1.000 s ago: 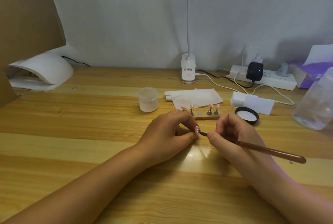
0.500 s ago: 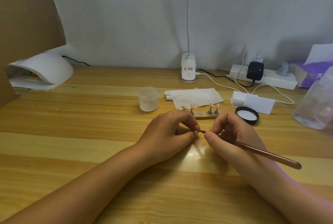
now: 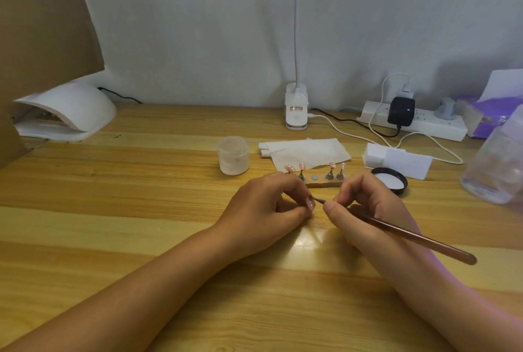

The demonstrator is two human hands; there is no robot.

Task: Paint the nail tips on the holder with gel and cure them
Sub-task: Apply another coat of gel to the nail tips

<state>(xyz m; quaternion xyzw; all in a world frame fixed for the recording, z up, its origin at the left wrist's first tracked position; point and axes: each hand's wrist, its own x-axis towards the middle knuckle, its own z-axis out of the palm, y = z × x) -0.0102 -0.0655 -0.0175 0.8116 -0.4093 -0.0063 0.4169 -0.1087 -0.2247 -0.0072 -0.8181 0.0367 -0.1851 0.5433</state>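
My left hand (image 3: 266, 207) pinches a small pink nail tip (image 3: 310, 204) on its stand, held just above the table. My right hand (image 3: 368, 207) grips a brown brush (image 3: 410, 235), and its fine tip touches the upper edge of that nail tip. Behind my hands lies the wooden holder (image 3: 322, 183) with several pink nail tips standing on metal pegs and one bare magnet spot in the middle. The frosted gel jar (image 3: 233, 155) stands to the left of the holder, its black lid (image 3: 390, 181) to the right. The white curing lamp (image 3: 68, 109) sits at the far left.
A folded tissue (image 3: 305, 152) lies behind the holder, a white buffer block (image 3: 397, 160) beside it. A desk lamp base (image 3: 296, 106), power strip (image 3: 416, 122) with cables, purple tissue pack (image 3: 492, 116) and clear bottle (image 3: 498, 167) line the back and right. A cardboard panel (image 3: 42, 26) stands at the left.
The brush tip has shifted slightly upward along the held nail tip, and the brush handle has dropped a little lower. Both hands stay in the same place.
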